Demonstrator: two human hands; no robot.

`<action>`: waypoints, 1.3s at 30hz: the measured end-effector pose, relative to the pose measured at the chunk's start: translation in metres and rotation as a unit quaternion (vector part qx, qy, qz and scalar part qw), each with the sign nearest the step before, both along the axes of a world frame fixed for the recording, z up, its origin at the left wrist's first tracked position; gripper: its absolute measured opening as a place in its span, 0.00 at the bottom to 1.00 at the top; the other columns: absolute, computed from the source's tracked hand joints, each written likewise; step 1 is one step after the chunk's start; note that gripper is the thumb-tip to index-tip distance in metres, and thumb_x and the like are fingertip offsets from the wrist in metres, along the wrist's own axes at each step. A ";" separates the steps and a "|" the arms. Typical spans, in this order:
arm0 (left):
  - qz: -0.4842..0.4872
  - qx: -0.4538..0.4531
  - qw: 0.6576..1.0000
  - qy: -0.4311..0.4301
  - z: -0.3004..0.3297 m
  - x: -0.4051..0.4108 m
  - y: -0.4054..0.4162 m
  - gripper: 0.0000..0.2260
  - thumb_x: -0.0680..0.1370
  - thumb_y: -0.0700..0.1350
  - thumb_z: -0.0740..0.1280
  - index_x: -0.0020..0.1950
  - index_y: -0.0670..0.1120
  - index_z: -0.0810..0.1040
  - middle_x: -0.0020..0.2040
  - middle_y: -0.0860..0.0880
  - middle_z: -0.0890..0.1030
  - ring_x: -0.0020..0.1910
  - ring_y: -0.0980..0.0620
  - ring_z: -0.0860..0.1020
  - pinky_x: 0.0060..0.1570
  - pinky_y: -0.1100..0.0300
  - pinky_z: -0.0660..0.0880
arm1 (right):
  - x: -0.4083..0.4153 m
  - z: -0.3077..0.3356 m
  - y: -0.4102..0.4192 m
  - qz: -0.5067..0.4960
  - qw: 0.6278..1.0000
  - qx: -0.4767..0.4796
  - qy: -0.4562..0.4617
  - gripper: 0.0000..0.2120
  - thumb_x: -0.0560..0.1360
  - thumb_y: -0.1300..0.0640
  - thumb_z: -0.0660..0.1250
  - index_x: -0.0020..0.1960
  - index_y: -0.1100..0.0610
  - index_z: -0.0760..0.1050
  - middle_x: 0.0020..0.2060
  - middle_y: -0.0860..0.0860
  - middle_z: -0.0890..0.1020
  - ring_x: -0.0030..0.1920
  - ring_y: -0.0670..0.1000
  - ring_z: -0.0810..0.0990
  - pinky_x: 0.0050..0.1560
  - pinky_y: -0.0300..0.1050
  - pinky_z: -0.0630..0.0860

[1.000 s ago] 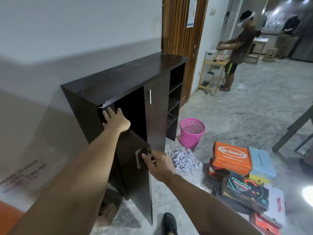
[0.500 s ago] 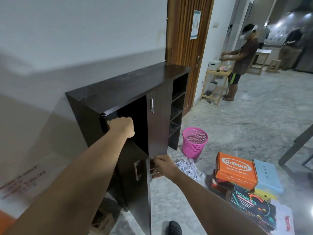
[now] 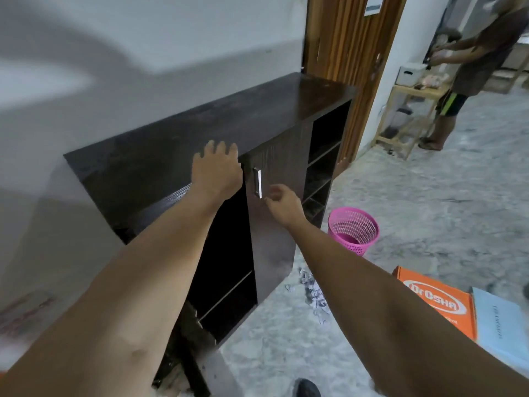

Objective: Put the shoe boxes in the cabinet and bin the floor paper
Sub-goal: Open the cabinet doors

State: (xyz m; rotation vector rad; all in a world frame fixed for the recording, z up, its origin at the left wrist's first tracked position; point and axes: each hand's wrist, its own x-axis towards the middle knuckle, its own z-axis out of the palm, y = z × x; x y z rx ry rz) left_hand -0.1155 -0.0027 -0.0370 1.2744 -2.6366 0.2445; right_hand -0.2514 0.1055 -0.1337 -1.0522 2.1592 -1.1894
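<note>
The dark wooden cabinet (image 3: 183, 133) stands against the pale wall with its long axis running along that wall, from the near left toward the wooden door frame (image 3: 343, 44) at the far right, and its front faces out onto the marbled floor (image 3: 429, 202). Its left compartment stands open and dark, with a shelf low inside; the right-hand door (image 3: 274, 224) is shut, a silver handle (image 3: 258, 182) set upright near its left edge, and open shelves fill the far right end. The left hand (image 3: 216, 170) lies on the front edge of the cabinet top above the open compartment, fingers spread and resting there, clamped on nothing. The right hand (image 3: 282, 202) hovers just beside the silver handle with fingers loosely curled and apart, holding nothing; whether a fingertip touches the handle cannot be told. On the floor just right of the cabinet stands a pink mesh bin (image 3: 353, 230), upright. Between the cabinet and the right forearm lies a heap of shredded paper (image 3: 313, 293). At the lower right the orange shoe box (image 3: 435, 302) lies flat, lid up, with a light blue shoe box (image 3: 501, 328) touching its right side. Far off, another person (image 3: 463, 70) stands at a small wooden table (image 3: 406, 110).
</note>
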 end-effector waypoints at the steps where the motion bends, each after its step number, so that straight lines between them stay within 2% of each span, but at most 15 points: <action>1: -0.005 0.008 1.000 0.000 -0.002 -0.010 -0.012 0.25 0.84 0.52 0.54 0.80 0.47 0.60 0.80 0.43 0.63 0.80 0.40 0.59 0.73 0.39 0.62 | -0.010 0.003 -0.014 -0.003 1.000 -0.003 0.001 0.27 0.77 0.51 0.71 0.73 0.55 0.71 0.66 0.54 0.81 0.66 0.56 0.79 0.64 0.49 0.76; 3: -0.022 0.042 0.999 0.001 -0.008 -0.033 -0.035 0.25 0.85 0.54 0.51 0.81 0.48 0.57 0.82 0.44 0.59 0.81 0.41 0.55 0.76 0.37 0.58 | -0.031 0.006 -0.045 0.003 1.000 0.005 -0.001 0.30 0.75 0.48 0.73 0.74 0.55 0.69 0.66 0.54 0.80 0.65 0.56 0.79 0.61 0.49 0.75; 7: -0.012 0.038 0.999 -0.007 -0.031 -0.051 -0.047 0.25 0.85 0.57 0.45 0.82 0.55 0.54 0.83 0.48 0.57 0.82 0.45 0.54 0.77 0.38 0.54 | -0.044 -0.001 -0.093 0.115 0.991 0.050 0.052 0.25 0.72 0.42 0.74 0.65 0.50 0.77 0.55 0.52 0.85 0.56 0.58 0.83 0.48 0.46 0.75; 10: 0.013 0.038 0.999 0.009 -0.034 -0.055 -0.047 0.24 0.85 0.55 0.43 0.82 0.57 0.52 0.83 0.51 0.56 0.82 0.48 0.53 0.78 0.40 0.52 | -0.047 -0.015 -0.105 0.137 0.987 0.059 0.067 0.24 0.71 0.34 0.70 0.59 0.49 0.78 0.54 0.52 0.86 0.54 0.59 0.84 0.48 0.49 0.79; 13: 0.028 0.042 0.999 0.011 -0.031 -0.056 -0.045 0.23 0.86 0.53 0.44 0.82 0.58 0.52 0.83 0.52 0.56 0.82 0.49 0.52 0.79 0.42 0.52 | -0.058 -0.019 -0.087 0.133 0.990 0.028 0.036 0.21 0.73 0.37 0.71 0.55 0.53 0.79 0.52 0.53 0.85 0.52 0.57 0.83 0.50 0.50 0.79; 15: 0.034 0.056 0.998 0.012 -0.027 -0.059 -0.044 0.23 0.86 0.53 0.46 0.82 0.57 0.53 0.83 0.51 0.56 0.82 0.49 0.53 0.79 0.42 0.52 | -0.073 -0.020 -0.069 0.137 0.990 0.014 0.021 0.15 0.72 0.41 0.75 0.44 0.52 0.78 0.42 0.50 0.84 0.45 0.52 0.82 0.43 0.46 0.75; 18: 0.047 0.084 0.995 0.006 -0.021 -0.064 -0.042 0.23 0.86 0.51 0.48 0.82 0.56 0.54 0.83 0.51 0.56 0.82 0.48 0.53 0.79 0.40 0.52 | -0.095 -0.020 -0.038 0.162 0.986 0.018 0.024 0.18 0.70 0.38 0.76 0.35 0.48 0.73 0.33 0.45 0.79 0.37 0.48 0.79 0.39 0.46 0.73; 22: 0.052 0.095 0.994 0.002 -0.017 -0.065 -0.043 0.23 0.85 0.50 0.49 0.82 0.56 0.55 0.83 0.51 0.56 0.82 0.47 0.54 0.78 0.39 0.54 | -0.119 -0.021 0.004 0.175 0.983 0.016 0.060 0.22 0.66 0.31 0.75 0.39 0.50 0.78 0.34 0.47 0.80 0.38 0.49 0.80 0.42 0.52 0.78; 25: 0.057 0.105 0.993 0.008 -0.015 -0.068 -0.041 0.23 0.85 0.50 0.49 0.82 0.55 0.55 0.83 0.50 0.56 0.82 0.46 0.54 0.78 0.38 0.53 | -0.131 -0.027 0.029 0.150 0.982 0.013 0.117 0.32 0.65 0.24 0.70 0.53 0.50 0.82 0.39 0.47 0.84 0.42 0.48 0.84 0.45 0.49 0.81; 27: 0.062 0.099 0.993 0.011 -0.016 -0.072 -0.037 0.23 0.85 0.49 0.50 0.82 0.55 0.56 0.83 0.49 0.57 0.82 0.45 0.55 0.77 0.36 0.53 | -0.139 -0.033 0.045 0.137 0.979 0.015 0.150 0.34 0.67 0.23 0.67 0.61 0.47 0.78 0.43 0.45 0.85 0.42 0.44 0.84 0.47 0.48 0.83; 30: 0.084 0.085 0.993 0.015 -0.016 -0.078 -0.030 0.24 0.85 0.49 0.50 0.82 0.53 0.56 0.83 0.48 0.57 0.81 0.43 0.55 0.76 0.33 0.53 | -0.156 -0.043 0.071 0.098 0.985 -0.015 0.141 0.22 0.73 0.35 0.71 0.59 0.46 0.74 0.43 0.43 0.86 0.37 0.41 0.84 0.43 0.50 0.84; 32: 0.092 0.090 0.992 0.010 -0.017 -0.085 -0.027 0.24 0.85 0.50 0.49 0.82 0.51 0.55 0.83 0.47 0.56 0.82 0.41 0.53 0.76 0.32 0.52 | -0.167 -0.047 0.092 0.035 0.988 -0.030 0.147 0.18 0.75 0.38 0.69 0.59 0.45 0.72 0.44 0.45 0.86 0.42 0.47 0.86 0.44 0.53 0.84; 35: 0.085 0.087 0.993 -0.001 -0.020 -0.094 -0.028 0.26 0.85 0.53 0.49 0.83 0.49 0.51 0.83 0.46 0.52 0.82 0.40 0.51 0.76 0.32 0.50 | -0.183 -0.048 0.112 -0.086 0.986 -0.035 0.138 0.12 0.80 0.46 0.67 0.60 0.48 0.72 0.47 0.46 0.85 0.50 0.54 0.85 0.46 0.50 0.79; 37: 0.058 0.078 0.995 -0.006 -0.023 -0.100 -0.031 0.29 0.84 0.56 0.50 0.83 0.48 0.49 0.84 0.46 0.51 0.82 0.40 0.50 0.76 0.32 0.50 | -0.191 -0.042 0.116 -0.169 0.981 -0.027 0.093 0.13 0.81 0.52 0.66 0.64 0.54 0.72 0.49 0.53 0.84 0.51 0.60 0.84 0.45 0.49 0.73; 39: 0.021 0.067 0.997 -0.023 -0.025 -0.111 -0.033 0.31 0.83 0.60 0.51 0.83 0.49 0.47 0.84 0.47 0.50 0.82 0.40 0.49 0.77 0.33 0.51 | -0.200 -0.038 0.111 -0.235 0.971 -0.029 0.041 0.19 0.80 0.55 0.66 0.70 0.55 0.67 0.55 0.58 0.83 0.55 0.64 0.83 0.48 0.52 0.74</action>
